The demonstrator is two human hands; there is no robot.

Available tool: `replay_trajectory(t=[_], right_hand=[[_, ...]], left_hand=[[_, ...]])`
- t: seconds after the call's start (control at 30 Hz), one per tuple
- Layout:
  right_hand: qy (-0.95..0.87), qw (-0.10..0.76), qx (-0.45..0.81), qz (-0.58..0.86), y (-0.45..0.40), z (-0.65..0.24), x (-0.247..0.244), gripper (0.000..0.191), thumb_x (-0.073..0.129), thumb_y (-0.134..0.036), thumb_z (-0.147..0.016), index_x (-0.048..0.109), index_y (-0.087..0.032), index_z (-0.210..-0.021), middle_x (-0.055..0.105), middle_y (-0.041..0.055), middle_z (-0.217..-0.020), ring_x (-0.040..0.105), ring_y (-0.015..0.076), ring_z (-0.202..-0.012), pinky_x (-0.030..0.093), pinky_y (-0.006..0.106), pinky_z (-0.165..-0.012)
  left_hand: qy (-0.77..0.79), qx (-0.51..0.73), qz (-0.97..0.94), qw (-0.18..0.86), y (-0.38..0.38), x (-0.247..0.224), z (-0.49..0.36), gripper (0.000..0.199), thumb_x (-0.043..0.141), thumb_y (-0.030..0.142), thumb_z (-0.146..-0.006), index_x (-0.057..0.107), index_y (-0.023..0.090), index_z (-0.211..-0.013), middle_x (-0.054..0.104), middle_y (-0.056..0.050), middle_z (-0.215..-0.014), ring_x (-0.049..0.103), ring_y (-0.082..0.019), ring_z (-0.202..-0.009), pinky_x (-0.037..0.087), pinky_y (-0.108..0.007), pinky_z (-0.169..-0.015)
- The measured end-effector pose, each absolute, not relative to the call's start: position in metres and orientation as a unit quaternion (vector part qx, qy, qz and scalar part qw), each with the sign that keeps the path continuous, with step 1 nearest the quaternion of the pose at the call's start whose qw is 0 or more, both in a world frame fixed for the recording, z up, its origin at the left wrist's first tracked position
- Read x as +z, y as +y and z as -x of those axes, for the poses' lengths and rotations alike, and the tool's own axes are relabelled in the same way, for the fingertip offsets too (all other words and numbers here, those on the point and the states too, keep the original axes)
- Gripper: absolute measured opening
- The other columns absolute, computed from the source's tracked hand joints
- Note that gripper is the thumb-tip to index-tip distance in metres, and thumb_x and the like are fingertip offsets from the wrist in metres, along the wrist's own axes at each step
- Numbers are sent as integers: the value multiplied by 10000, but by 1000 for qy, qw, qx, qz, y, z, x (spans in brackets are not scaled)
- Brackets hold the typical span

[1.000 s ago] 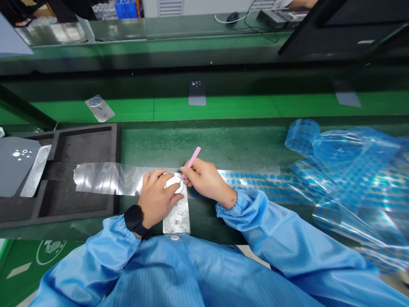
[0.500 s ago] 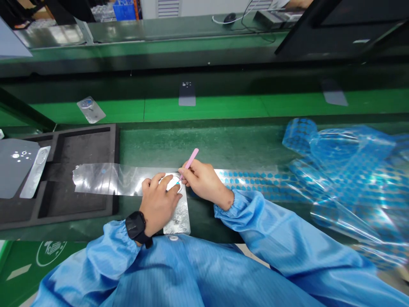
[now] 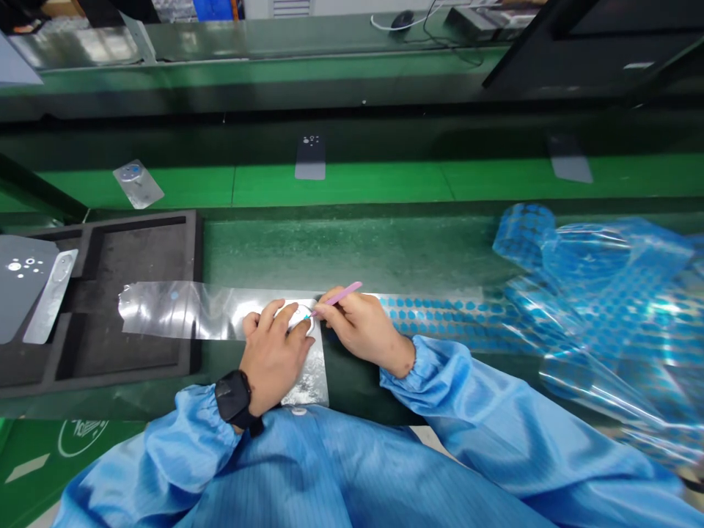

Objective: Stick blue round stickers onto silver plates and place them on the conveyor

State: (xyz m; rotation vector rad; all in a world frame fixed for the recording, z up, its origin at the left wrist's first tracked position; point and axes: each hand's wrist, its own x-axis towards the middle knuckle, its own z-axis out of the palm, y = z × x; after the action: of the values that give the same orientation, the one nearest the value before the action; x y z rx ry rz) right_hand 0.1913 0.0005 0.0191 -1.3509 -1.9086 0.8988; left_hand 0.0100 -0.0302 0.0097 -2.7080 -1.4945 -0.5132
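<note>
My left hand (image 3: 275, 356) lies with its fingers spread over a silvery phone-shaped plate (image 3: 314, 374), pressing near the camera-ring outline at its upper end. My right hand (image 3: 366, 326) pinches pink tweezers (image 3: 347, 291), whose tip meets a small blue-green bit close to my left fingertips. A clear film strip (image 3: 220, 312) runs out to the left behind the plate. On the right, a film strip with rows of blue dots (image 3: 429, 312) passes close by my right hand. The tweezers' exact grip on the bit is too small to tell.
A black foam tray (image 3: 195, 293) at left bears a grey phone-back sheet (image 3: 25, 286) and a silvery plate (image 3: 50, 297). Crumpled blue-dotted film (image 3: 610, 293) is heaped at right. Along the green ledge lie another silvery plate (image 3: 138, 185) and grey sheets (image 3: 311, 160).
The tweezers have tilted lower, their rear end swinging right and down. My right hand has shifted slightly right and down. My left hand stays on the plate.
</note>
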Motion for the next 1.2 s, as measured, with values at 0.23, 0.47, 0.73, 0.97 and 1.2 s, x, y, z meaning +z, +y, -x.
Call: replay_trajectory(t=[0.23,0.47,0.73,0.97,1.2], right_hand=[[-750,326,304,489,0,-193,15,193,479,-264,-947,612,-206,-818,712,46,-815,673,166,-733,505,276,-706],[-778,370,242,447,1,-190,9,195,489,-257,-957,623,-196,-828,723,35,-804,678,153,-722,521,264,-691],[-780,366,247,444,1,-190,9,210,485,-265,-962,633,-199,-828,725,33,-805,683,153,-729,529,265,-699],[-789,351,232,447,0,-188,8,221,478,-257,-960,644,-189,-832,731,53,-835,692,166,-774,532,274,-738],[-810,339,182,442,-5,-188,10,216,448,-224,-965,632,-184,-858,719,58,-808,686,169,-761,538,277,-722]], left_hand=[[-478,-169,862,0,-31,10,-11,173,562,256,-902,687,197,-1007,661,-119,-1187,514,-338,-1159,380,-463,-783],[-481,-160,862,-1,-32,10,-11,188,553,258,-909,689,199,-1025,652,-121,-1210,504,-328,-1183,386,-454,-799],[-488,-154,859,-4,-32,10,-12,199,552,251,-907,686,207,-1047,651,-119,-1215,504,-327,-1181,383,-461,-804],[-492,-155,857,0,-32,11,-14,198,541,258,-914,690,207,-1033,655,-120,-1203,512,-322,-1170,378,-458,-796],[-496,-159,854,-1,-32,10,-14,189,540,263,-917,692,204,-1013,657,-123,-1189,517,-326,-1167,382,-457,-781]])
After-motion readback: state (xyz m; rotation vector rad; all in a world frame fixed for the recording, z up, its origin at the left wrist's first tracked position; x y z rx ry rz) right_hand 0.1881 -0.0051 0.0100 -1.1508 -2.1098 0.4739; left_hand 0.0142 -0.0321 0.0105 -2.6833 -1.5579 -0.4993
